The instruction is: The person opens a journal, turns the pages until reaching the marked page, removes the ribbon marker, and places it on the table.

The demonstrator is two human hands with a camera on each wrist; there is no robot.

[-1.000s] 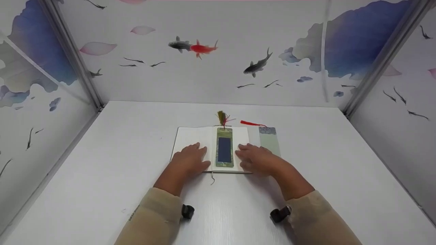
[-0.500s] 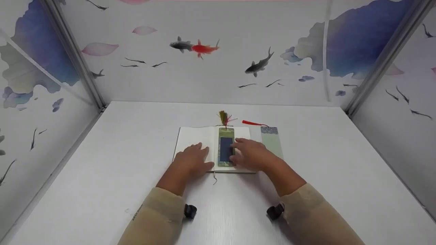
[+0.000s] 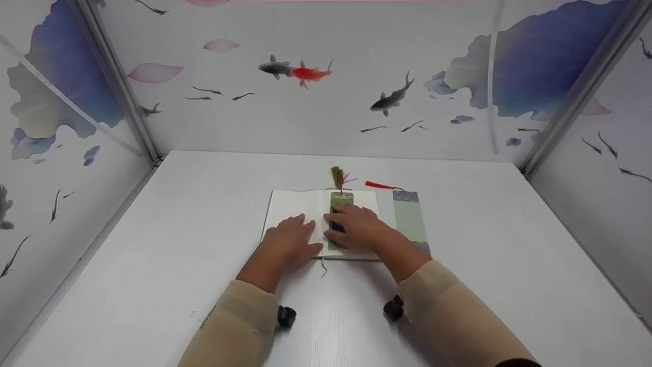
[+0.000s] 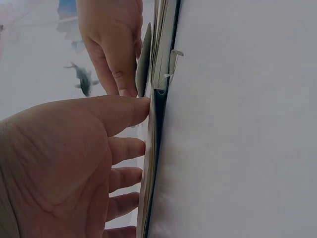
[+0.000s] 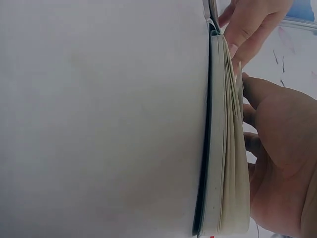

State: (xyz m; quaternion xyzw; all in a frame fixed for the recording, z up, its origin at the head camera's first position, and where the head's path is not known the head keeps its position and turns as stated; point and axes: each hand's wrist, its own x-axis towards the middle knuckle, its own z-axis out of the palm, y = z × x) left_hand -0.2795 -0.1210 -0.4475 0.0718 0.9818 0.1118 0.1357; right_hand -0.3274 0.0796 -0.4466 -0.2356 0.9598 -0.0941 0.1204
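Note:
An open notebook (image 3: 295, 204) lies on the white table. On its right page, near the fold, is a green bookmark (image 3: 341, 197) with a dark panel and a green-and-pink tassel (image 3: 337, 177). My left hand (image 3: 289, 242) rests on the left page, fingers spread and thumb near the spine. My right hand (image 3: 359, 229) lies across the bookmark, its fingertips reaching the far long edge and covering most of the panel. From the right wrist view, the bookmark (image 5: 239, 89) stands slightly off the thick page stack (image 5: 230, 163), under the fingers.
A second bookmark (image 3: 409, 219), pale green with patterned ends, lies right of the notebook, its red tassel (image 3: 382, 185) stretched to the left. A thin ribbon (image 3: 324, 268) hangs from the notebook's near edge. White panels (image 3: 229, 122) with painted fish enclose the table.
My right hand has slid left from the right page's outer part onto the green bookmark, covering its dark panel. The left hand stays on the left page.

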